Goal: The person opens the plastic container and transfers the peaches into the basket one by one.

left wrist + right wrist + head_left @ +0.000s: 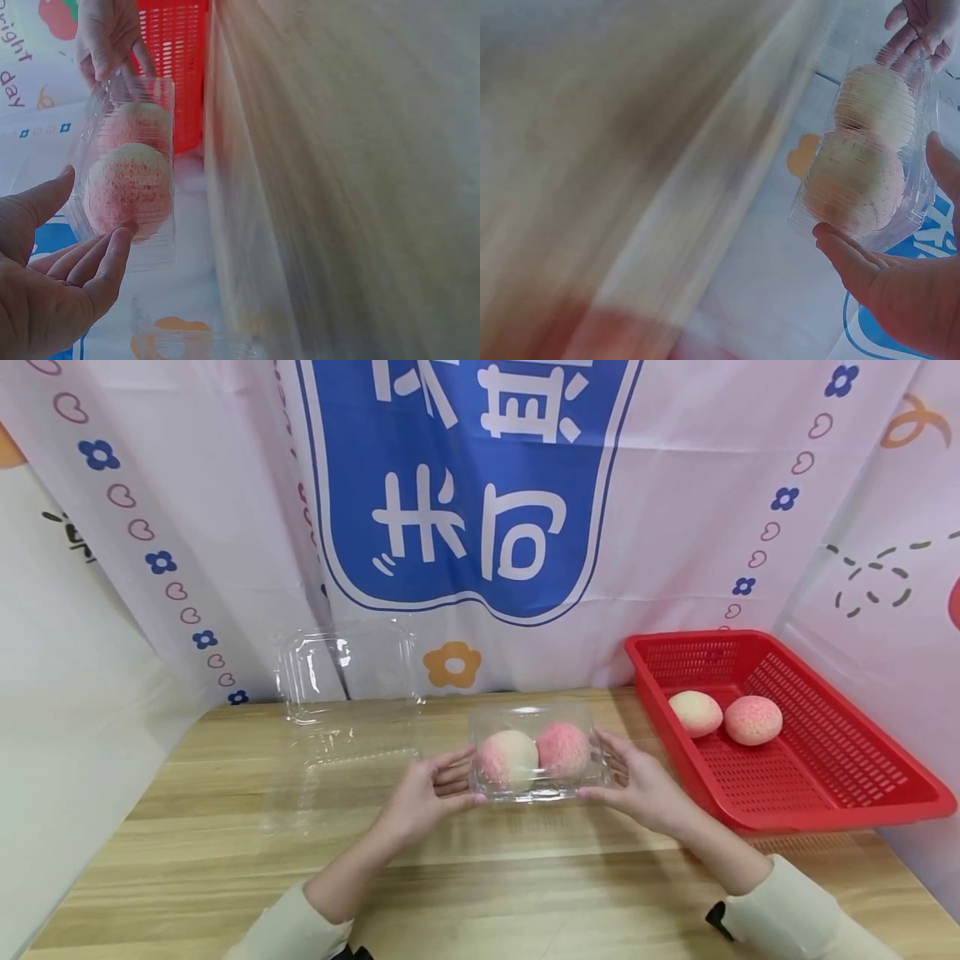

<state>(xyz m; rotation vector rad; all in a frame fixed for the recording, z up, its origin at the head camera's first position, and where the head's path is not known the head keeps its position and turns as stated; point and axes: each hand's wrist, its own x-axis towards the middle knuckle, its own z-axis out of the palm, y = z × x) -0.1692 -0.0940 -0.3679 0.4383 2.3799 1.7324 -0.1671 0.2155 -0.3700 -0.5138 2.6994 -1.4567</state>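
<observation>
Between my two hands is a clear plastic clamshell box (536,795), and its lid appears closed. Inside lie two pink-and-cream toy peaches, a paler one (508,760) on the left and a pinker one (564,749) on the right. My left hand (422,800) grips the left end with thumb and fingers. At the other end my right hand (647,789) holds it the same way. Both wrist views show the box held up, with the peaches (129,191) visible through its ribbed plastic.
Left on the wooden table (525,893), a second clear clamshell (345,768) stands with its lid raised against the cloth backdrop. A red plastic basket (847,818) on the right holds two more peaches, one pale (696,713) and one pinker (753,720).
</observation>
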